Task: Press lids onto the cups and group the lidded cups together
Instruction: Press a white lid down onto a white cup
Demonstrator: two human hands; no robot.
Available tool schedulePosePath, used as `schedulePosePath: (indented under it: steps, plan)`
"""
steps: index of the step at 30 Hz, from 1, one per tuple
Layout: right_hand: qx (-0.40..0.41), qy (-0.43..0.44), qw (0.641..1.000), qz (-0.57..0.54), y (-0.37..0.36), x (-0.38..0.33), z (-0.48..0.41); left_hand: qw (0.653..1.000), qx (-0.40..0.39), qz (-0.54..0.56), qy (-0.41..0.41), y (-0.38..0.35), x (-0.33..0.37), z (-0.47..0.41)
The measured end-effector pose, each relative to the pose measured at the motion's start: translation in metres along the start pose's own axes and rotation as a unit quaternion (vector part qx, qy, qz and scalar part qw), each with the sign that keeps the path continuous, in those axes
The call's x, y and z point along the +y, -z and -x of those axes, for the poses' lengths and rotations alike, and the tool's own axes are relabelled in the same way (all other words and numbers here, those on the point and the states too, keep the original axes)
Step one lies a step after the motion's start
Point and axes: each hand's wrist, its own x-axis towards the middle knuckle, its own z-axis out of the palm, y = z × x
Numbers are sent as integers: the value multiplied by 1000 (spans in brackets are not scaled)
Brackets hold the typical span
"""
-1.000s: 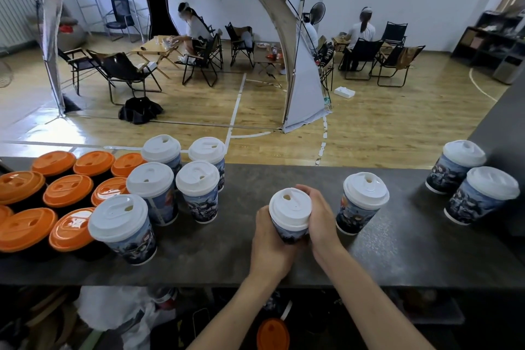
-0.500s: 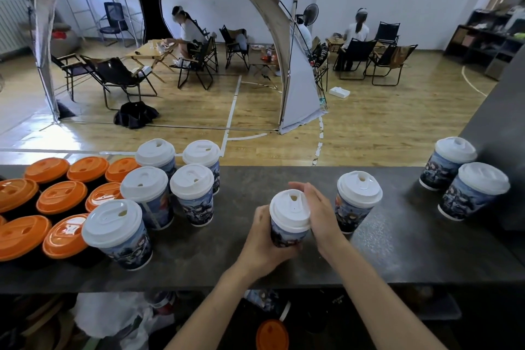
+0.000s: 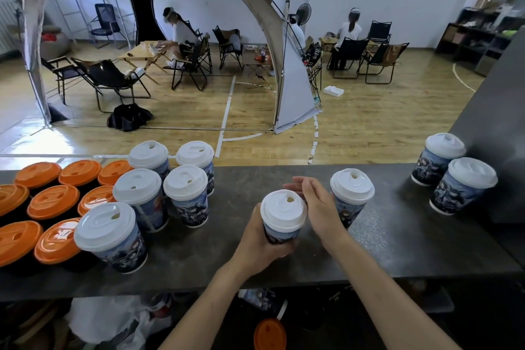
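Crowding the left end of the dark bench are eight orange lids, each sitting on a dark cup, in three rows running from near to far. Just to their right stand five white-lidded cups with blue printed sleeves: two far, two in the middle and one nearest the bench's front edge, all upright and close together. Near the middle of the bench the left hand grips a sixth cup, its fingers wrapped round the lower body, and a white lid sits on top. Whether the cup's base touches the bench cannot be told. The right hand is just beside that lid on its right, with its fingers straight and loose, holding nothing. Just behind that hand stands a seventh cup, upright and partly hidden by the hand. Well apart at the right end, a pair of lidded cups stands close together by a dark upright panel, making nine white lids in all. Under the bench's near edge one more orange lid shows in shadow. Beyond the bench lies a wooden floor marked with white lines, a pale arched tent, black folding chairs, seated people at low tables, and a dark shelf unit at the far right.
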Motion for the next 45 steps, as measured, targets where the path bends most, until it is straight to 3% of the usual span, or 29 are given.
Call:
schedulePosePath:
  steps: [5,9,12,16,21,23,27,31,40,43,45]
  plan:
    - [7,-66,996,-60,-9,8,13,1000,-8,12,17,-2,3,0]
    - [55,-73,990,-109,-18,10,14,991,137,3,-12,-23,20,16]
    - [93,-51,991,-81,-24,15,17,984,178,12,-28,-31,23,19]
    - [94,-65,993,-13,-10,11,7,992,124,5,-27,-22,14,16]
    - [14,-62,997,-36,-10,-10,4,999,20,4,-32,-5,3,6]
    - [27,-54,998,-24,-18,-5,8,1000,4,6,-27,-2,0,3]
    - [81,-102,988,-81,-21,-1,15,996,82,3,-19,-14,9,15]
    - [86,-102,987,-88,-25,2,16,985,165,51,-18,-32,15,21]
    - [15,-69,997,-8,-6,-9,6,1000,-16,22,3,1,-2,5]
    - [-10,-63,998,-28,-16,-8,7,999,-13,29,0,1,-3,3]
    - [-4,-81,994,-68,-20,-7,8,998,49,32,-9,-6,2,8]
